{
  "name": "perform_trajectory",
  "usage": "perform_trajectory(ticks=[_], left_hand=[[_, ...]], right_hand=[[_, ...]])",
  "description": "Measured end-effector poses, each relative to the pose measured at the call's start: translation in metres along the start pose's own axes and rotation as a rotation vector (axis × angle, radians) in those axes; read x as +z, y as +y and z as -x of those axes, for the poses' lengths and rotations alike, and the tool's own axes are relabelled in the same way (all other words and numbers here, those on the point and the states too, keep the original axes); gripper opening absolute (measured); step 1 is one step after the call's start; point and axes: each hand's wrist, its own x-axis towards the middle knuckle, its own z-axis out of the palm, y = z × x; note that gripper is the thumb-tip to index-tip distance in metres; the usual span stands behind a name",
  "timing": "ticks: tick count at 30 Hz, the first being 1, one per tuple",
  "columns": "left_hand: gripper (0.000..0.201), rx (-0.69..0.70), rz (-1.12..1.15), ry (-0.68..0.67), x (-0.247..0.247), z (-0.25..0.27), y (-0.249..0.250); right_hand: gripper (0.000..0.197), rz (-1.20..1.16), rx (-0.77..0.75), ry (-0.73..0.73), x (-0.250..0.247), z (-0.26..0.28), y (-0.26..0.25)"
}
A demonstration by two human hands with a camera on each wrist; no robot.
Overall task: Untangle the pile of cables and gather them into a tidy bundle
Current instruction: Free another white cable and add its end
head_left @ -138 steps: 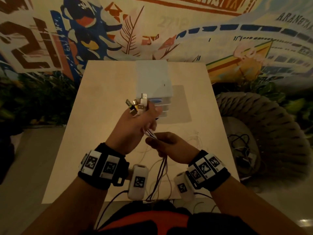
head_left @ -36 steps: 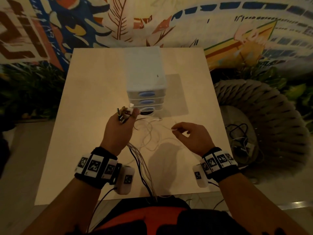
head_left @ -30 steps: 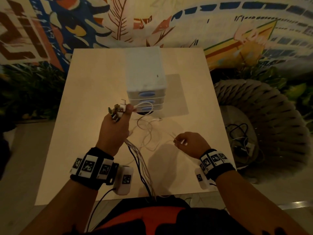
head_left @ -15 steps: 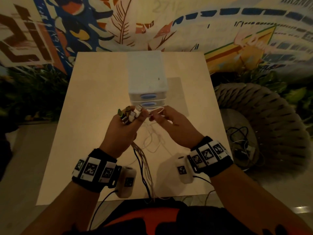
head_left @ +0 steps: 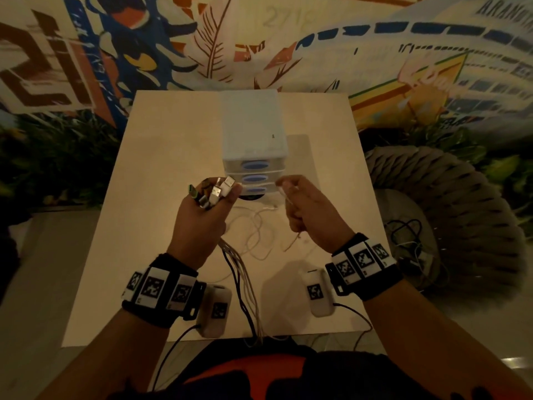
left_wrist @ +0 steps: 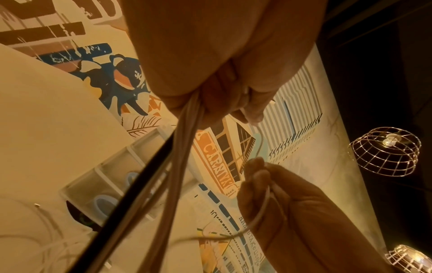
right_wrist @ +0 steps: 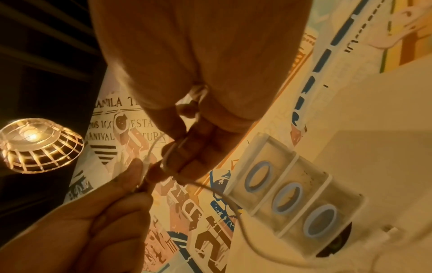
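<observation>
My left hand (head_left: 209, 210) grips a bunch of cables just below their plugs; several USB connectors (head_left: 215, 192) stick up out of the fist. The gathered cables (head_left: 240, 281), white with one black, hang from the fist (left_wrist: 198, 103) down over the table's front edge. To the right, my right hand (head_left: 290, 194) pinches one thin white cable (head_left: 284, 193), which runs through its curled fingers (right_wrist: 187, 158). Loose white cables (head_left: 258, 235) lie in loops on the table between the hands.
A white three-drawer unit (head_left: 253, 134) stands on the pale table (head_left: 144, 203) just beyond my hands. A woven chair (head_left: 461, 203) to the right holds more tangled cables (head_left: 409, 238). A painted wall rises behind the table.
Half a second ago my right hand was up against the left hand's plugs. It has drawn away to the right with a thin white cable. The left hand keeps its bunch.
</observation>
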Motion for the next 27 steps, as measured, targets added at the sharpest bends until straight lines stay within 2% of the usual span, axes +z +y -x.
perform_trajectory(ticks=[2, 3, 5, 8, 11, 13, 15, 18, 22, 25, 27], left_hand=[[0.010, 0.000, 0.012, 0.004, -0.001, -0.001, -0.002], [0.014, -0.001, 0.025, 0.000, -0.001, -0.001, -0.001], [0.028, -0.003, 0.065, -0.024, 0.000, -0.001, -0.002], [0.029, -0.010, 0.087, -0.051, 0.001, -0.001, -0.004], [0.028, -0.008, 0.107, -0.093, 0.000, -0.002, -0.005], [0.027, 0.014, 0.097, -0.148, 0.001, -0.001, -0.003], [0.019, 0.042, 0.067, -0.167, 0.001, 0.000, -0.001], [0.004, 0.090, 0.004, -0.157, 0.001, 0.001, 0.001], [0.008, 0.089, -0.041, -0.088, 0.002, 0.000, -0.003], [0.030, -0.037, 0.091, -0.066, 0.004, -0.003, -0.008], [0.034, -0.109, 0.159, -0.090, 0.005, -0.005, -0.010]], right_hand=[[0.047, -0.005, 0.065, -0.107, -0.003, 0.002, -0.001], [0.049, 0.012, 0.060, -0.153, -0.003, 0.004, -0.001], [0.040, 0.065, 0.001, -0.194, -0.002, 0.007, -0.002], [0.034, 0.031, -0.062, -0.173, -0.003, 0.009, -0.003], [0.053, -0.136, 0.021, -0.185, -0.003, 0.008, -0.009], [0.063, -0.143, 0.109, -0.217, -0.002, 0.007, -0.015], [0.060, -0.051, 0.126, -0.254, -0.004, 0.006, -0.018], [0.043, -0.026, 0.138, -0.297, -0.007, 0.004, -0.018], [0.031, 0.138, 0.049, -0.345, -0.006, 0.004, -0.012], [0.029, 0.205, -0.044, -0.201, 0.005, 0.002, -0.003], [0.028, 0.292, -0.112, -0.113, 0.012, 0.001, 0.000]])
